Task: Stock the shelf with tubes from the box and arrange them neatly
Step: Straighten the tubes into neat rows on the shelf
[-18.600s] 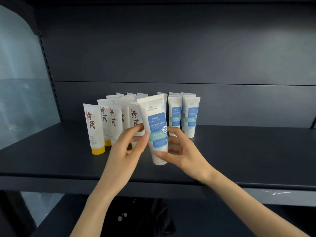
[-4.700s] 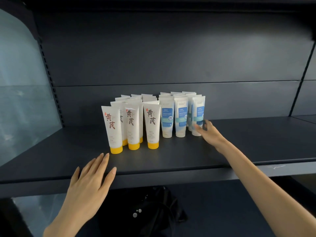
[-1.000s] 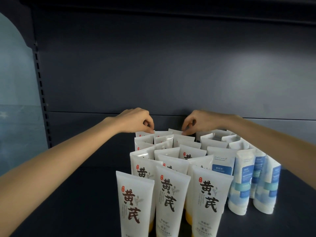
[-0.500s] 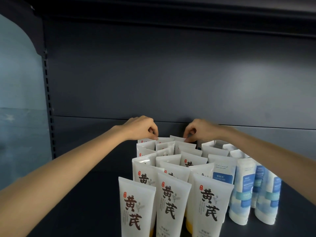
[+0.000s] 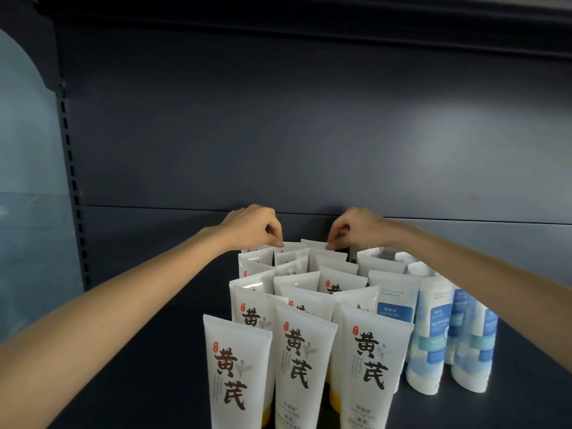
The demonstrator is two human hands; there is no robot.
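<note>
1. Where the tubes stand, the shelf (image 5: 130,351) is a dark grey metal board with a matching back panel (image 5: 309,134); a slotted upright (image 5: 72,187) runs down the left, with a pale blue-grey wall (image 5: 28,150) beyond it.
2. Bottoms of the front tubes are cut off by the frame edge, the rear rows show only their crimped tops, and small print is unreadable.
3. White tubes with brown characters (image 5: 301,360) and yellow caps fill the left rows; white-and-blue tubes (image 5: 433,335) stand just beside them on the right.
4. Left hand (image 5: 252,226) and right hand (image 5: 356,227) each pinch the crimped top of a back-row tube.
</note>
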